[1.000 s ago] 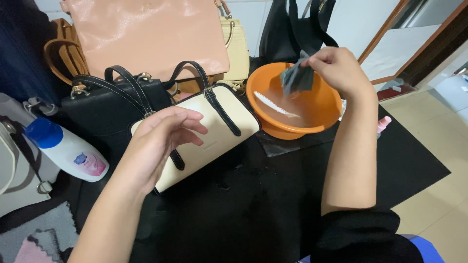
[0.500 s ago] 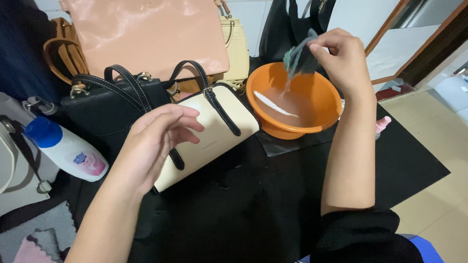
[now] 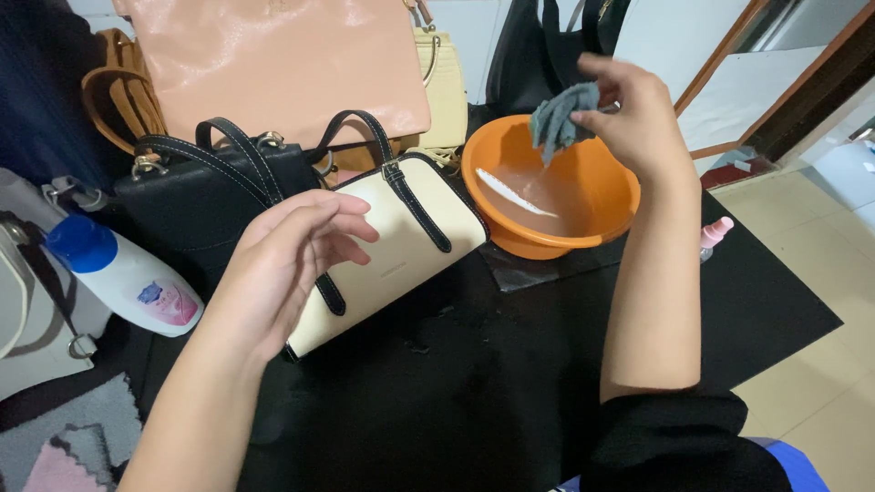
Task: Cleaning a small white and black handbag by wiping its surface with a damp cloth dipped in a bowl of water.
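Cream handbag (image 3: 387,255) with black trim and black straps lies tilted on a black cloth-covered surface (image 3: 474,392), its smooth front face turned up. The person's left hand (image 3: 287,264) hovers just over the bag's near end, fingers loosely spread and slightly curled, gripping nothing; whether the fingertips touch the bag cannot be told. Beside it to the left lies a white bottle (image 3: 128,278) with a blue cap and a pink label. Just behind the cream bag sits a black handbag (image 3: 205,200) with stitched handles. Further back to the right, an orange plastic basin (image 3: 547,187) holds some water. Above the basin, the right hand (image 3: 633,114) is raised, fingers pinched closed on a bunched grey cloth (image 3: 558,118) that hangs down over the bowl. At the back, a large pink leather bag (image 3: 273,64) leans upright.
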